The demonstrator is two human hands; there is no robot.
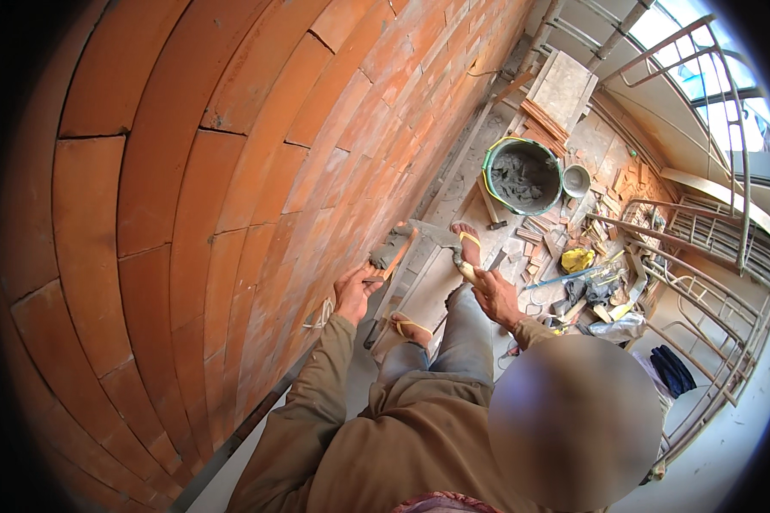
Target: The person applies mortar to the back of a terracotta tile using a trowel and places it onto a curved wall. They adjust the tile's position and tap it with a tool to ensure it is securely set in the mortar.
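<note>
My left hand (353, 293) is closed on a thin terracotta brick (402, 254), held nearly edge-on beside the wall. Grey mortar (387, 250) sits on the brick's wall-facing side. My right hand (498, 299) grips the pale handle of a trowel (437, 237). Its mortar-smeared blade reaches left to the brick's far end; whether they touch I cannot tell. Close on my left rises a wall of orange bricks (269, 184), with greyish smears on its farther part. Ahead to the right stands a green-rimmed bucket (522, 175) holding grey mortar.
A hammer (493, 209) lies by the bucket, with a small grey bowl (577, 180) on its other side. Broken brick pieces, a yellow bundle (577, 260) and tools litter the right side. Metal scaffold frames (701, 299) stand at far right. A blurred round patch covers the lower right.
</note>
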